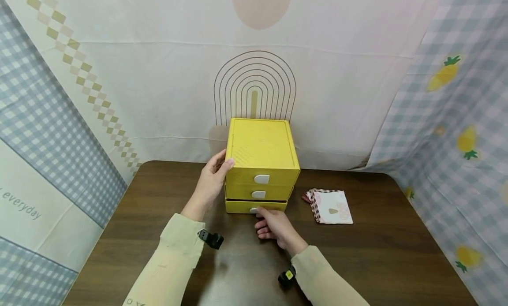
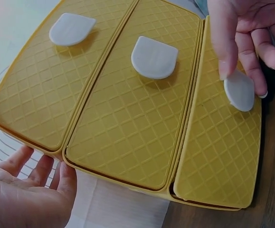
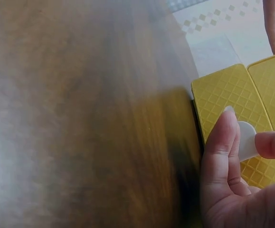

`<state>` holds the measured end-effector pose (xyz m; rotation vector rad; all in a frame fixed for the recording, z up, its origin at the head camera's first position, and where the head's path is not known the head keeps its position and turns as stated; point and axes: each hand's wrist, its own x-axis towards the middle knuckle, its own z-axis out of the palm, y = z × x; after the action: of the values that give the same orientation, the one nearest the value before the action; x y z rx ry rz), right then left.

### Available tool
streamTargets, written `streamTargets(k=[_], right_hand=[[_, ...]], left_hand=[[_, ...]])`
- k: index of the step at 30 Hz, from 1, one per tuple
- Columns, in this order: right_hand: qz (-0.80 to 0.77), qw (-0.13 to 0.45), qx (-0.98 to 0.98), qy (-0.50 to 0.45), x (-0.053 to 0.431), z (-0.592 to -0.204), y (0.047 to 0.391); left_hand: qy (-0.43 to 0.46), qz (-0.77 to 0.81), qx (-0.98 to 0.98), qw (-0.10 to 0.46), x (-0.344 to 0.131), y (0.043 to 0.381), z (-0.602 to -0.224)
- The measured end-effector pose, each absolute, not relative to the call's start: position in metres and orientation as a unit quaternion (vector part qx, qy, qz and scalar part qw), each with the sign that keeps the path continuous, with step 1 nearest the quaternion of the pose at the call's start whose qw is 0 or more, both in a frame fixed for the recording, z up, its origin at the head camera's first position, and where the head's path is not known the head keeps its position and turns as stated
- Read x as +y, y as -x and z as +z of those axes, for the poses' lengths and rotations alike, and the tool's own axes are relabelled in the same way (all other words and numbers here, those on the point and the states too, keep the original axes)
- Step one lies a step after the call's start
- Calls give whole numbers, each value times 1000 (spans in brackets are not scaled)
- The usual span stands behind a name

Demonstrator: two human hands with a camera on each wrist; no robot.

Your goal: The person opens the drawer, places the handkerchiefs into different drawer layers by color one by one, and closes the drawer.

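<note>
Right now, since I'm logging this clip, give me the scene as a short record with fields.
cabinet: yellow, three-drawer, standing on the table
bottom drawer: slightly open
left grip: holding the cabinet's left side
right grip: pinching the bottom drawer's white handle
folded fabric: lying on the table, right of the cabinet

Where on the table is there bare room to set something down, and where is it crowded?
The table is bare left of the left sleeve and right of the cloths. Crowded: the left side of the chest, held by the left fingers, and the lowest handle, pinched by the right fingers.
</note>
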<state>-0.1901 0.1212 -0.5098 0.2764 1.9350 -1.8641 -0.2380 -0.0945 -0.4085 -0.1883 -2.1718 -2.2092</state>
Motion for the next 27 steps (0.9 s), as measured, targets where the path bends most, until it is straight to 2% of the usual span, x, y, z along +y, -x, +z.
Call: streamTargets(k=[17, 27], right_hand=[[-673, 215, 702, -90, 122, -512, 157], [-678, 224, 694, -96, 122, -511, 135]], left_hand=[[50, -718, -694, -29, -96, 238, -403], [49, -723, -689, -28, -96, 236, -402]])
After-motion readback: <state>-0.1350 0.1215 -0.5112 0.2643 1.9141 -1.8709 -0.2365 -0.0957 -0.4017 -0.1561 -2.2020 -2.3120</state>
